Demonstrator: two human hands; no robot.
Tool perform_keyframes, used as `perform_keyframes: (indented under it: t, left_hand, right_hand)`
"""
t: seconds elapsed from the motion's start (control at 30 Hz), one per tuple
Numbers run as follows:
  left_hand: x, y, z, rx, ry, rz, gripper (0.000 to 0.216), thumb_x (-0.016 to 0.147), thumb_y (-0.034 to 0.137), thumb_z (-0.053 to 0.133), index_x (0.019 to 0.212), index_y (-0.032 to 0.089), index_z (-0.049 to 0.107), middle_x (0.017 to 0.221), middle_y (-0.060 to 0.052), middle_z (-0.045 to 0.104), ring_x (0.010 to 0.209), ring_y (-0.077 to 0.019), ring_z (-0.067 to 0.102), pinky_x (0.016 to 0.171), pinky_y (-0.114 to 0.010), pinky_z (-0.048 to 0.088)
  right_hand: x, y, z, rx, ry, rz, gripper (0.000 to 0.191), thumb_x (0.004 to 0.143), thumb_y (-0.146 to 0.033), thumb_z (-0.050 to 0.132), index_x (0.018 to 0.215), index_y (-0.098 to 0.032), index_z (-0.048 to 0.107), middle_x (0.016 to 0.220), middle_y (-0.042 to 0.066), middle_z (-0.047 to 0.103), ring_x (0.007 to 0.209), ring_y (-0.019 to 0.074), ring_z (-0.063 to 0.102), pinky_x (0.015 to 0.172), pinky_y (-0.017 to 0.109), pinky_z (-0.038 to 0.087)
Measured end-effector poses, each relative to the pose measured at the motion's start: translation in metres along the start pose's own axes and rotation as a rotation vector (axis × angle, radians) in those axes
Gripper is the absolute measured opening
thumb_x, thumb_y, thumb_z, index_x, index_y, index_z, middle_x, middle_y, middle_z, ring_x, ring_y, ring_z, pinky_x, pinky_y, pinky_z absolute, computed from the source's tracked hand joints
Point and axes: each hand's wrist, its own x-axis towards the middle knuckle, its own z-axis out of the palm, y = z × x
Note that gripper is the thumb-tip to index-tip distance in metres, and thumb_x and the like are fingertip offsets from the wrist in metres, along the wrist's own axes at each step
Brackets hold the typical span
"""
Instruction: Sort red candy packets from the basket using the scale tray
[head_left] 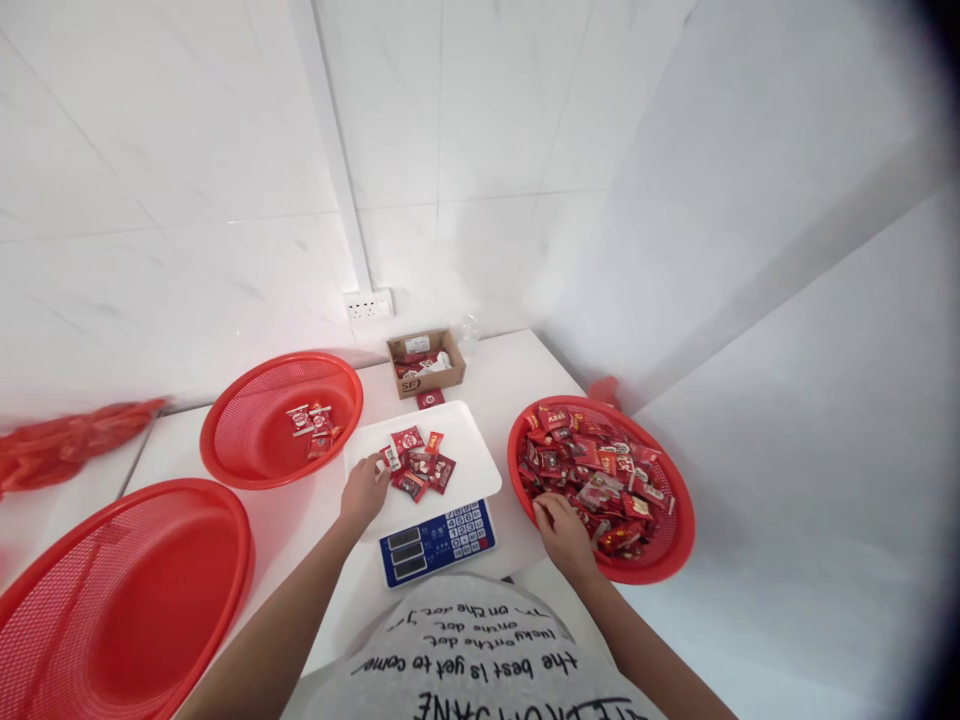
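My left hand [366,490] is at the left edge of a white weighing tray [469,450], its fingers closed on a small red-and-white packet [391,458]. Beside it on the tray lies a loose pile of small red wrapped packets [421,466]. The tray tops a scale with a blue keypad panel [439,540]; its displays look dark. Over the near left rim of a red plastic basket [679,545], my right hand [564,535] has thumb and fingertips pinched together. Whatever they hold, if anything, is too small to make out. Many red packets [592,470] fill this basket.
A red basket [247,395] at the back left holds several packets. Another red basket [240,520] stands nearer on the left. Behind the scale is a cardboard box [431,380] with red packets. Red bags [75,440] lie far left. White walls close off the back and right.
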Motion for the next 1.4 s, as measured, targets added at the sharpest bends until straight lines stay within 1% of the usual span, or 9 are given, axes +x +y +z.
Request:
perform_keyframes:
  t: [0.13, 0.3, 0.5, 0.63, 0.77, 1.0, 1.07, 1.27, 1.4]
  left_hand:
    - [0.002, 0.005, 0.013, 0.157, 0.112, 0.217, 0.051, 0.082, 0.038, 0.046, 0.130, 0.018, 0.042, 0.133, -0.013, 0.042, 0.128, -0.0284, 0.031, 0.102, -0.043, 0.028]
    - [0.009, 0.020, 0.038, 0.330, 0.024, 0.301, 0.065, 0.082, 0.051, 0.043, 0.139, 0.022, 0.030, 0.149, -0.013, 0.017, 0.136, -0.0342, 0.008, 0.106, -0.050, 0.017]
    - [0.014, 0.042, 0.057, 0.454, 0.002, 0.242, 0.068, 0.080, 0.062, 0.036, 0.139, 0.030, 0.028, 0.149, -0.013, 0.017, 0.135, -0.0375, 0.008, 0.102, -0.059, 0.012]
    - [0.012, 0.040, 0.065, 0.549, -0.020, 0.351, 0.060, 0.082, 0.057, 0.037, 0.137, 0.032, 0.032, 0.149, -0.011, 0.020, 0.135, -0.0369, 0.008, 0.102, -0.060, 0.008]
    - [0.011, 0.030, 0.056, 0.577, -0.078, 0.514, 0.054, 0.085, 0.054, 0.034, 0.135, 0.034, 0.035, 0.148, -0.009, 0.021, 0.136, -0.0342, 0.009, 0.103, -0.058, 0.010]
    - [0.018, 0.022, 0.012, 0.584, -0.384, 0.855, 0.046, 0.087, 0.047, 0.035, 0.132, 0.039, 0.038, 0.148, -0.003, 0.025, 0.137, -0.0289, 0.011, 0.105, -0.056, 0.006]
    - [0.014, 0.026, 0.013, 0.573, -0.333, 0.778, 0.051, 0.085, 0.050, 0.037, 0.135, 0.036, 0.034, 0.149, -0.004, 0.022, 0.137, -0.0303, 0.009, 0.105, -0.057, 0.004]
    - [-0.006, 0.038, 0.053, 0.538, -0.026, 0.214, 0.068, 0.084, 0.061, 0.027, 0.141, 0.025, 0.023, 0.149, -0.015, 0.015, 0.135, -0.0375, 0.009, 0.097, -0.067, 0.012]
    - [-0.010, 0.035, 0.065, 0.566, 0.017, 0.243, 0.067, 0.083, 0.061, 0.028, 0.140, 0.025, 0.027, 0.148, -0.014, 0.021, 0.135, -0.0355, 0.012, 0.100, -0.062, 0.013]
  right_hand:
    - [0.000, 0.000, -0.001, 0.008, -0.020, 0.015, 0.027, 0.087, -0.033, 0.036, 0.088, -0.019, 0.059, 0.096, 0.010, 0.059, 0.091, 0.0196, 0.055, 0.084, 0.034, 0.043]
    - [0.000, 0.001, 0.000, 0.005, -0.034, 0.036, 0.028, 0.086, -0.035, 0.036, 0.088, -0.019, 0.059, 0.096, 0.010, 0.059, 0.090, 0.0197, 0.055, 0.081, 0.034, 0.043]
    - [0.000, 0.003, 0.000, -0.005, -0.035, 0.033, 0.028, 0.087, -0.035, 0.036, 0.088, -0.019, 0.059, 0.095, 0.010, 0.059, 0.090, 0.0196, 0.055, 0.082, 0.033, 0.043]
    - [0.000, 0.005, 0.001, -0.011, -0.052, 0.040, 0.028, 0.087, -0.035, 0.036, 0.086, -0.019, 0.059, 0.094, 0.009, 0.060, 0.088, 0.0189, 0.056, 0.080, 0.032, 0.043]
    - [-0.001, 0.005, 0.002, -0.005, -0.039, 0.042, 0.027, 0.086, -0.034, 0.036, 0.087, -0.020, 0.059, 0.094, 0.008, 0.060, 0.088, 0.0186, 0.057, 0.079, 0.032, 0.044]
    - [-0.001, 0.002, 0.001, -0.010, -0.042, 0.052, 0.029, 0.086, -0.035, 0.035, 0.086, -0.020, 0.059, 0.093, 0.008, 0.061, 0.086, 0.0192, 0.057, 0.078, 0.033, 0.044]
    - [-0.001, 0.003, 0.001, -0.010, -0.037, 0.049, 0.030, 0.086, -0.037, 0.034, 0.088, -0.020, 0.059, 0.093, 0.008, 0.061, 0.086, 0.0198, 0.057, 0.078, 0.033, 0.044]
    - [-0.001, 0.004, 0.002, -0.011, -0.043, 0.047, 0.031, 0.086, -0.038, 0.033, 0.087, -0.021, 0.058, 0.091, 0.008, 0.061, 0.086, 0.0206, 0.057, 0.078, 0.034, 0.044]
    - [-0.001, 0.003, 0.001, -0.024, -0.048, 0.069, 0.031, 0.086, -0.038, 0.033, 0.087, -0.020, 0.059, 0.092, 0.008, 0.062, 0.086, 0.0206, 0.058, 0.077, 0.034, 0.043]
